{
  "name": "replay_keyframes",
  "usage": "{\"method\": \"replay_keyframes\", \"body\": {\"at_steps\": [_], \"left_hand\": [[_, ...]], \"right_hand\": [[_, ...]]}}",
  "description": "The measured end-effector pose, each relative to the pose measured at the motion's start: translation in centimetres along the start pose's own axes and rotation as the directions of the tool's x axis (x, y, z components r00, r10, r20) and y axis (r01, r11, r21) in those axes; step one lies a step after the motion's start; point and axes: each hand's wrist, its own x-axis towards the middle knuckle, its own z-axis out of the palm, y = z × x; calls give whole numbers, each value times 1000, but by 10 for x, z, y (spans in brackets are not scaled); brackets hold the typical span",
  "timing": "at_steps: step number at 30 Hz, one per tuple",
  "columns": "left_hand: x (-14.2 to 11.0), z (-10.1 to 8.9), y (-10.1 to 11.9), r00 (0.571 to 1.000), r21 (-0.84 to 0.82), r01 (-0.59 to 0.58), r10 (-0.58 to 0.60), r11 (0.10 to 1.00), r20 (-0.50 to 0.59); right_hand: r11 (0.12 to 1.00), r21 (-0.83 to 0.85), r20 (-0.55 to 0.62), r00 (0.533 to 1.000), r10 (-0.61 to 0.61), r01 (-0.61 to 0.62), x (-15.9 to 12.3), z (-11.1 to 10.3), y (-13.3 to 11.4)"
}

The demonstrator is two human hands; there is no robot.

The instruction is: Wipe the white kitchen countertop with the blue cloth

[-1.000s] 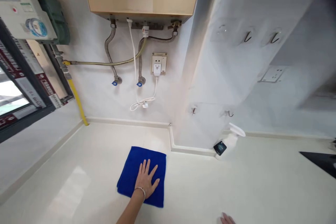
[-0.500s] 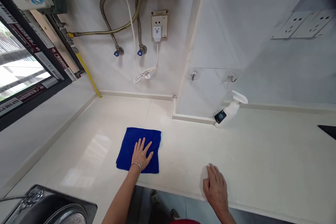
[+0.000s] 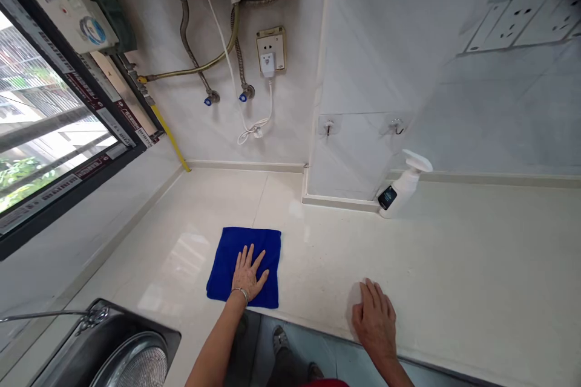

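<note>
A folded blue cloth (image 3: 236,253) lies flat on the cream countertop (image 3: 454,266), near its front edge. My left hand (image 3: 248,275) presses down on the cloth with fingers spread; a bracelet sits on the wrist. My right hand (image 3: 374,317) rests palm down on the bare countertop at the front edge, to the right of the cloth, fingers together and holding nothing.
A white spray bottle (image 3: 402,187) stands against the wall's corner column. A steel sink (image 3: 122,354) is at the lower left. Pipes, a wall socket (image 3: 270,51) with a plugged cord and a water heater are on the back wall. A window (image 3: 40,133) is at left.
The view dropped, then shifted slightly right. My left hand stays flat on the cloth; my right hand came into full view on the counter's front edge and holds still.
</note>
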Motion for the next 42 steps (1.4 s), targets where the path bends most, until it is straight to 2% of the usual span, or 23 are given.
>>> {"method": "replay_keyframes", "body": {"at_steps": [5, 8, 10, 12, 15, 18, 25, 27, 29, 32, 36, 42], "left_hand": [[1, -12, -16, 998, -95, -12, 19, 995, 68], [-5, -19, -31, 991, -137, 126, -131, 983, -29], [-15, -19, -37, 962, -129, 239, -253, 962, -101], [-27, -14, -40, 946, -96, 295, -305, 951, -111], [-40, -7, -37, 951, -5, 296, -295, 955, -97], [-40, -7, -36, 956, 72, 285, -278, 956, -92], [-21, -27, -53, 966, 76, 250, -254, 965, 50], [-19, -29, -50, 964, 74, 260, -263, 963, 35], [-17, -24, -39, 963, 66, 268, -266, 961, -39], [-16, -8, -16, 953, 54, 282, -273, 958, -135], [-19, 15, 5, 926, 86, 360, -344, 929, -154], [-33, 26, 5, 933, 93, 328, -307, 940, -188]], "right_hand": [[1000, 2, -18, 1000, 0, 0, 0, 1, 0], [1000, 16, -24, 1000, -10, 10, 1, 0, 0], [1000, 27, -22, 1000, -8, 9, 1, -2, -1], [999, 35, -10, 1000, 7, -6, 1, -4, -2], [999, 43, 12, 1000, 26, -27, 0, -6, -2], [998, 56, 23, 999, 31, -32, -2, -5, -1], [997, 73, 16, 1000, 5, -6, -5, 1, 2], [998, 66, -1, 1000, -3, 4, -4, 2, 2], [998, 56, -19, 1000, -11, 12, -2, 2, 1], [999, 35, -34, 999, -15, 16, -1, 2, 0], [999, 9, -49, 998, -32, 32, -1, 4, 2], [997, 6, -109, 991, -73, 74, -1, 10, 6]]}}
